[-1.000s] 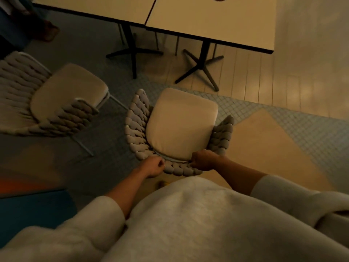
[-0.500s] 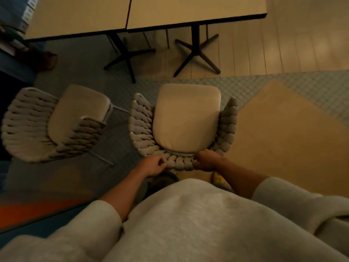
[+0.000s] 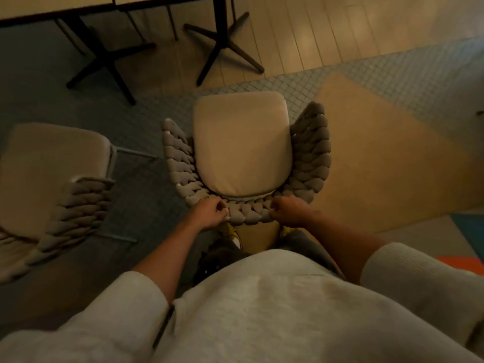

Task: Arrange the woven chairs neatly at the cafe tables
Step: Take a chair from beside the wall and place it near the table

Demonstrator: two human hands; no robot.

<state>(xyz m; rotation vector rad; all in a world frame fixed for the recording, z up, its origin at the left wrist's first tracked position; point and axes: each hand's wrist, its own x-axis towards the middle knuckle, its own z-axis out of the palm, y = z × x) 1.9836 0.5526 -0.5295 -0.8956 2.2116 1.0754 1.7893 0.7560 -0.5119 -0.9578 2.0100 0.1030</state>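
Grip: left hand [image 3: 209, 212] and right hand [image 3: 289, 212] both clench the woven chair [image 3: 242, 155] backrest at 6 o'clock.
Second chair [image 3: 52, 174]: 9 o'clock.
Tables [image 3: 110, 1]: 12 o'clock.

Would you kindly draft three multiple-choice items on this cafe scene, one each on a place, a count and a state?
1. Where does the second woven chair stand relative to the held chair?
A. To its left
B. To its right
C. Stacked on it

2. How many woven chairs are in view?
A. One
B. Two
C. Four

3. What are the hands doing?
A. Both hang free
B. One grips the seat cushion
C. Both grip the woven backrest

Answers: 1 A, it sits at the picture's left edge. 2 B, only these two show. 3 C, the left hand and right hand close on the backrest rim.
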